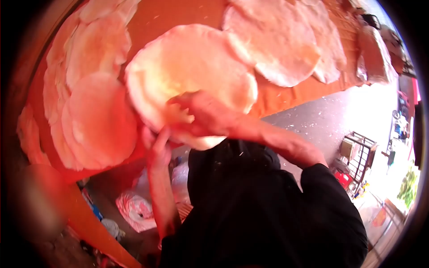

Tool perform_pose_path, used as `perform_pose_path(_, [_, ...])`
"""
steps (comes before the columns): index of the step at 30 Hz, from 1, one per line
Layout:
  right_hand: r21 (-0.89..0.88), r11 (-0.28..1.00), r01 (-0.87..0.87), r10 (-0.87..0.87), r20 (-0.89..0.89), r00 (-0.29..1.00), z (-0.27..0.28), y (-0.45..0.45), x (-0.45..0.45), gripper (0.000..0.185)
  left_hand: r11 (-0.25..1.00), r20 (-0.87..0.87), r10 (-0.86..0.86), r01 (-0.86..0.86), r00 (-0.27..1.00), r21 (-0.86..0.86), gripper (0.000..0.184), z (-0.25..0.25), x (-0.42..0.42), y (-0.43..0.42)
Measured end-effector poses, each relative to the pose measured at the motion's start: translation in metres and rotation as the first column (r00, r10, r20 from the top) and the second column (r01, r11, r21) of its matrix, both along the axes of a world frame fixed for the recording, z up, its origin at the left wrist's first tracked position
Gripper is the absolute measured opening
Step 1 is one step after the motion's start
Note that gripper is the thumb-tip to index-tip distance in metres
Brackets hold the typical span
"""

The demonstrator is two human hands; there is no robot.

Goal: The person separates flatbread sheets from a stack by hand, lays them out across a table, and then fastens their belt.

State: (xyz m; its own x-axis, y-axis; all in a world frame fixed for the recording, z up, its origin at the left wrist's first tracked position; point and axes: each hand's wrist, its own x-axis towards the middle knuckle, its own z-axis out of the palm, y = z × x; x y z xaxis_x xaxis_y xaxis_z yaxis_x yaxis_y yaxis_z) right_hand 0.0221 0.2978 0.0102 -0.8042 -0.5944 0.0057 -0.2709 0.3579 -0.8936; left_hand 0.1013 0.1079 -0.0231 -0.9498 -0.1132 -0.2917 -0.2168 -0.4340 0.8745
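My right hand (203,114) lay curled on the central disc (196,58), left hand (157,152) at its lower edge; grips I couldn't tell. Orange table (174,12) spanned the top, grey floor (313,109) right.

Round sheet (196,62) over table edge (283,102), overlapping sheets (103,120) left, further sheets (277,42) right.

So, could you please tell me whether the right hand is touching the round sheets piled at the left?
Apart; the head view shows the middle sheet between the right hand and the piled sheets.
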Motion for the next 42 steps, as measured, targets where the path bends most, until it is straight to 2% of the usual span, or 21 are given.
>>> perform_pose_path(1, [-0.002,0.999,0.033,-0.032,0.205,0.978,-0.004,0.004,-0.003,0.044,0.999,0.028,-0.029,0.030,0.999,-0.018,0.052,0.002,-0.003,-0.002])
perform_pose_path(6, [0.297,0.940,0.168,-0.179,0.012,0.984,-0.031,-0.009,0.000,0.018,0.988,0.146,0.155,-0.153,0.977,-0.022,0.050,0.002,-0.003,0.001])
perform_pose_path(9, [0.246,0.966,0.082,-0.038,-0.178,0.983,-0.068,-0.022,0.004,0.010,0.980,0.303,0.185,-0.197,0.935,0.011,0.052,-0.029,0.005,-0.012])
perform_pose_path(12, [-0.028,0.986,0.161,-0.148,0.267,0.952,-0.026,0.034,-0.037,0.013,0.958,0.325,0.128,-0.201,0.937,0.202,0.051,-0.058,0.019,-0.048])
perform_pose_path(14, [-0.087,0.983,0.162,-0.156,0.065,0.986,0.007,0.109,-0.069,0.022,0.958,0.300,0.167,-0.226,0.939,0.175,0.051,-0.067,0.027,-0.062])
perform_pose_path(16, [-0.048,0.932,0.360,-0.340,0.232,0.911,0.059,0.175,-0.092,0.019,0.953,0.342,0.125,-0.209,0.931,0.221,0.050,-0.068,0.032,-0.079])
perform_pose_path(17, [-0.135,0.931,0.338,-0.319,0.143,0.937,0.077,0.212,-0.102,0.018,0.953,0.337,0.118,-0.202,0.934,0.225,0.050,-0.073,0.031,-0.086])
perform_pose_path(18, [-0.050,0.967,0.248,-0.249,-0.353,0.902,0.062,0.264,-0.135,0.019,0.951,0.354,0.113,-0.204,0.928,0.231,0.050,-0.075,0.030,-0.088])
perform_pose_path(19, [0.069,0.881,0.469,-0.443,-0.231,0.866,0.139,0.265,-0.113,0.009,0.949,0.375,0.107,-0.206,0.921,0.237,0.050,-0.076,0.030,-0.091])
perform_pose_path(21, [0.145,0.664,0.733,-0.676,-0.301,0.672,0.189,0.302,-0.120,0.007,0.945,0.401,0.076,-0.194,0.913,0.263,0.049,-0.081,0.030,-0.096])
perform_pose_path(23, [0.173,0.624,0.762,-0.550,-0.595,0.586,0.232,0.312,-0.116,0.007,0.936,0.401,0.024,-0.161,0.916,0.312,0.045,-0.086,0.029,-0.100])
perform_pose_path(25, [0.303,0.580,0.756,0.019,-0.933,0.359,0.239,0.331,-0.107,0.007,0.935,0.438,0.053,-0.198,0.897,0.293,0.050,-0.083,0.026,-0.095])
perform_pose_path(26, [0.356,0.533,0.767,0.334,-0.922,0.196,0.241,0.337,-0.105,0.007,0.934,0.458,0.072,-0.221,0.886,0.280,0.052,-0.080,0.026,-0.093])
perform_pose_path(27, [0.324,0.443,0.836,0.049,-0.940,0.338,0.234,0.302,-0.083,0.008,0.940,0.446,0.068,-0.207,0.892,0.270,0.053,-0.080,0.027,-0.094])
perform_pose_path(30, [0.603,0.092,0.792,0.141,-0.795,0.589,0.160,0.320,-0.056,0.022,0.951,0.406,0.062,-0.178,0.912,0.254,0.054,-0.078,0.029,-0.094])
perform_pose_path(32, [0.706,0.202,0.679,0.239,-0.708,0.665,0.066,0.347,-0.046,0.013,0.950,0.376,0.064,-0.172,0.924,0.261,0.055,-0.070,0.030,-0.093])
perform_pose_path(33, [0.776,0.070,0.627,0.232,-0.624,0.746,0.018,0.340,-0.030,0.008,0.952,0.354,0.075,-0.172,0.932,0.252,0.056,-0.067,0.031,-0.091])
perform_pose_path(36, [0.813,0.505,0.290,-0.266,-0.173,0.948,-0.048,0.317,0.024,0.021,0.963,0.257,0.103,-0.161,0.961,0.218,0.058,-0.050,0.033,-0.083])
perform_pose_path(39, [0.784,0.490,0.380,-0.402,-0.184,0.897,-0.018,0.260,0.029,0.030,0.988,0.122,0.066,-0.082,0.990,0.133,0.062,-0.021,0.030,-0.065])
perform_pose_path(41, [0.732,0.511,0.450,-0.292,-0.344,0.892,-0.017,0.217,0.023,0.035,0.999,0.017,-0.027,0.027,0.999,0.029,0.064,-0.010,0.017,-0.052])
perform_pose_path(42, [0.580,0.682,0.446,-0.337,-0.291,0.895,-0.006,0.178,0.020,0.041,0.997,-0.024,-0.081,0.081,0.996,0.003,0.065,-0.009,0.013,-0.048])
